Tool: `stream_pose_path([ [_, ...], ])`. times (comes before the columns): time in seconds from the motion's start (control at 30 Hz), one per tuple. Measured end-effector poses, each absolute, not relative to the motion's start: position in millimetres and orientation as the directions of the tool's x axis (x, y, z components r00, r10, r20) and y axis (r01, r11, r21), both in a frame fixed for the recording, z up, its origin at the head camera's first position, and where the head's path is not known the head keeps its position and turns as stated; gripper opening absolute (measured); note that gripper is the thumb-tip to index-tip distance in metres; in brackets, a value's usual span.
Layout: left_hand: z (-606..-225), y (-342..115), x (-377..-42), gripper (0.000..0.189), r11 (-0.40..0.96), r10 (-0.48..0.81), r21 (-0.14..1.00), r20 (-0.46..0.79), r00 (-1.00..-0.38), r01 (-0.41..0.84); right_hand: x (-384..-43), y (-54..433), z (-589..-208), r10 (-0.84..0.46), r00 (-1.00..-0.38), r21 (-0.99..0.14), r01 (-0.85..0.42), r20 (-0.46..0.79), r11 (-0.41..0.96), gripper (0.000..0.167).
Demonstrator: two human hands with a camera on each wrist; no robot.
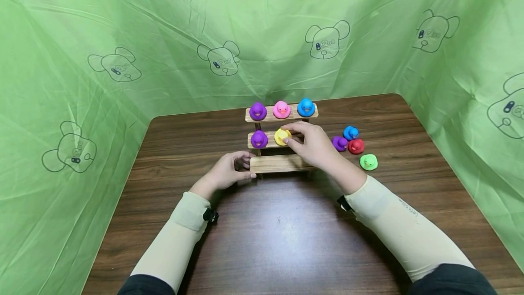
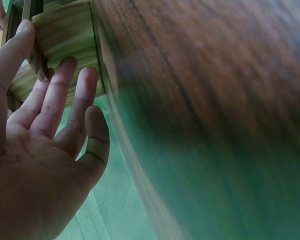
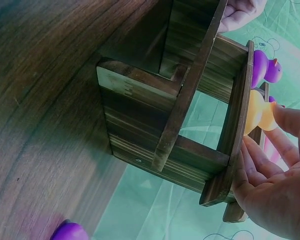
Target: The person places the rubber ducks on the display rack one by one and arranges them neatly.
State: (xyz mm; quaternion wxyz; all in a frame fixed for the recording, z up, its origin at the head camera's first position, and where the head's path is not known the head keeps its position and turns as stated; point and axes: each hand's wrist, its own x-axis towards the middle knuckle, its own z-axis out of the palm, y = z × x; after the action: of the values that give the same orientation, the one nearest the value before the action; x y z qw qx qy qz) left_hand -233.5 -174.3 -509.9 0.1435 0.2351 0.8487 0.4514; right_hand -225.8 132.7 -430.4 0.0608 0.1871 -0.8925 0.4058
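Observation:
A three-tier wooden rack stands on the table. My left hand is at the left end of its lowest board, thumb in front and fingers behind; in the left wrist view the thumb and index finger pinch that board while the other fingers extend loosely. With thumb and fingertips, my right hand pinches a yellow rubber duck on the middle board. Left of it sits a purple duck. On the top board are a purple duck, a pink duck and a blue duck.
Right of the rack, a blue duck, a purple duck and a red duck cluster on the table. A green duck lies slightly nearer. Green cloth with printed bear heads hangs around the table's back and sides.

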Motion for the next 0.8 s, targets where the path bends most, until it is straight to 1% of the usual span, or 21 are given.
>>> stream_pose_path([
  [0.53,-511,-174,-233,0.052,0.478,0.520,0.841,-0.040,-0.853,0.252,-218,140,-430,-0.264,-0.923,-0.702,-0.383,0.279,0.600,0.037],
  [0.8,-508,-174,-232,0.050,0.479,0.520,0.841,-0.041,-0.853,0.252,-213,148,-430,-0.257,-0.922,-0.728,-0.386,0.289,0.566,0.036],
])
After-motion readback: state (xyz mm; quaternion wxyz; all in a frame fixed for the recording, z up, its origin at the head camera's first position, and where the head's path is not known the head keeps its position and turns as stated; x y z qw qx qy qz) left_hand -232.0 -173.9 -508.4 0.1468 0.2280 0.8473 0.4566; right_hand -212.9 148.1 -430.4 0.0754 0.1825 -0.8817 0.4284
